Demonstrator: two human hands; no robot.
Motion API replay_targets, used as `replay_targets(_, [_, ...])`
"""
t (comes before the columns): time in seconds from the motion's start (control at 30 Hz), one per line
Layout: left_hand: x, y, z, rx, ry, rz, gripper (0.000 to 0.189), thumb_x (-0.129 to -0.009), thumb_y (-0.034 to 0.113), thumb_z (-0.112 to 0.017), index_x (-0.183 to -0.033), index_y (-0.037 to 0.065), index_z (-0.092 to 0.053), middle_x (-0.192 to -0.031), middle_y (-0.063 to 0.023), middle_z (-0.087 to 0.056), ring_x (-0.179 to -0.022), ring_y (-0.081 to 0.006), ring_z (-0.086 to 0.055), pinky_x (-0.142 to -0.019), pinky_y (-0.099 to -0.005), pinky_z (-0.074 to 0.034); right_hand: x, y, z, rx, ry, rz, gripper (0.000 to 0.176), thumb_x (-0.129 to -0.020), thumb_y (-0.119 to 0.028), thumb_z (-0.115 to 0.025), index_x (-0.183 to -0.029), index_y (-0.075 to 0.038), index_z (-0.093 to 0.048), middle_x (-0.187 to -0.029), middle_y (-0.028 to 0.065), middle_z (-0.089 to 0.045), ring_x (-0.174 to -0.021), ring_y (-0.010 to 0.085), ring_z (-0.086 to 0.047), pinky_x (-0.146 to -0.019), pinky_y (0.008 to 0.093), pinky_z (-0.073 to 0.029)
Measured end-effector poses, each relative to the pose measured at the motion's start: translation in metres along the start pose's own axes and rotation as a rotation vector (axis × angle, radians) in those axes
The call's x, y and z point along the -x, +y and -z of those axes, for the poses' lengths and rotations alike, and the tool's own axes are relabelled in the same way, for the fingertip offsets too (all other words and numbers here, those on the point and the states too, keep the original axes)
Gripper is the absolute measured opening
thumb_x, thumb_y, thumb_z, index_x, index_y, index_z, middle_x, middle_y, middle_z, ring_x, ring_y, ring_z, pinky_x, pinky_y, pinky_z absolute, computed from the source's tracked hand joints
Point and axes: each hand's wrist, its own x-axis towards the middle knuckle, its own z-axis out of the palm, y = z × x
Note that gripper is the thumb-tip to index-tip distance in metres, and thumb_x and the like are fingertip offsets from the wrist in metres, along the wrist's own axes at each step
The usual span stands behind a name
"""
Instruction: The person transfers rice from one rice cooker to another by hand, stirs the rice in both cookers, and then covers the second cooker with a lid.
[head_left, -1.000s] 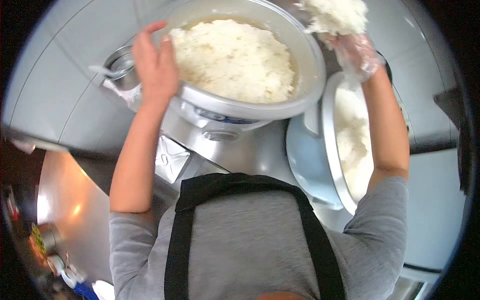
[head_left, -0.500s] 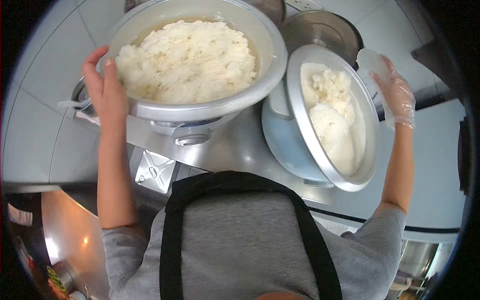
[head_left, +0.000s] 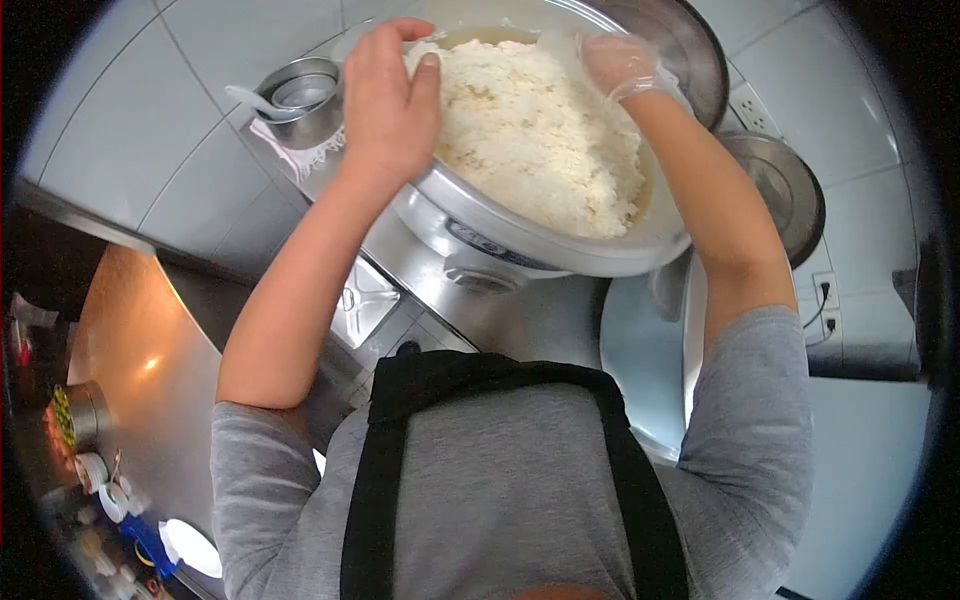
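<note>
A large rice cooker (head_left: pixel 490 225) full of white cooked rice (head_left: pixel 540 130) stands on the counter. My bare left hand (head_left: pixel 393 110) grips its left rim, the thumb on the inner side and the fingers spread along the edge. My right hand (head_left: pixel 615 68), in a clear plastic glove, is over the far right part of the rice. Its fingers are closed on a translucent flat scraper (head_left: pixel 562 52), which is blurred and touches or nearly touches the rice. A second, pale blue rice cooker (head_left: pixel 640 340) stands at the right, mostly hidden by my right arm.
A metal cup (head_left: pixel 305 98) with a white spoon (head_left: pixel 262 104) rests on a cloth (head_left: pixel 300 155) left of the cooker. Dark round lids (head_left: pixel 785 190) lie behind it. A steel counter with bowls (head_left: pixel 92 470) is at lower left. Wall sockets (head_left: pixel 755 110) are behind.
My right hand has moved left with the scraper, from beside the blue cooker to over the large cooker's rice. The view has turned, and my left hand stays on the rim.
</note>
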Motion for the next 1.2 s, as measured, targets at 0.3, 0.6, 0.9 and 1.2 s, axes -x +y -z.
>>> replay_targets(0.3, [0.001, -0.003, 0.000, 0.182, 0.112, 0.006, 0.023, -0.090, 0.012, -0.048, -0.111, 0.002, -0.051, -0.111, -0.0140, -0.055, -0.108, -0.0330, -0.047, -0.096, -0.0414, -0.035, 0.004, -0.077, 0.023, -0.461, -0.132, 0.377, 0.055, -0.084, -0.004, -0.046, -0.137, -0.018, -0.047, -0.115, 0.0193, -0.062, -0.104, 0.0347, -0.061, -0.089, 0.0434, -0.048])
replay_targets(0.6, [0.002, -0.002, 0.001, 0.174, 0.134, -0.029, 0.023, -0.091, 0.011, -0.047, -0.111, 0.001, -0.050, -0.112, -0.0138, -0.055, -0.107, -0.0324, -0.047, -0.095, -0.0406, -0.035, 0.048, -0.101, 0.012, -1.066, -0.050, 0.444, 0.060, -0.075, 0.001, -0.051, -0.134, -0.006, -0.048, -0.105, 0.0200, -0.064, -0.099, 0.0317, -0.061, -0.099, 0.0383, -0.042])
replay_targets(0.9, [0.005, -0.006, -0.002, 0.195, 0.210, 0.026, 0.025, -0.096, 0.017, -0.040, -0.113, 0.002, -0.049, -0.115, -0.0127, -0.053, -0.110, -0.0246, -0.048, -0.099, -0.0352, -0.034, 0.063, -0.045, -0.008, -0.227, -0.191, 0.835, 0.040, -0.084, -0.014, -0.059, -0.123, -0.005, -0.055, -0.110, 0.0142, -0.062, -0.098, 0.0297, -0.060, -0.100, 0.0396, -0.042])
replay_targets(1.2, [0.003, -0.013, -0.001, 0.132, 0.122, 0.086, 0.031, -0.095, 0.021, -0.045, -0.116, 0.000, -0.053, -0.115, -0.0161, -0.057, -0.110, -0.0290, -0.051, -0.099, -0.0387, -0.035, 0.172, 0.129, 0.026, -1.690, -0.062, -0.237, 0.042, -0.090, -0.026, -0.059, -0.126, -0.006, -0.051, -0.118, 0.0067, -0.060, -0.106, 0.0208, -0.058, -0.094, 0.0368, -0.048])
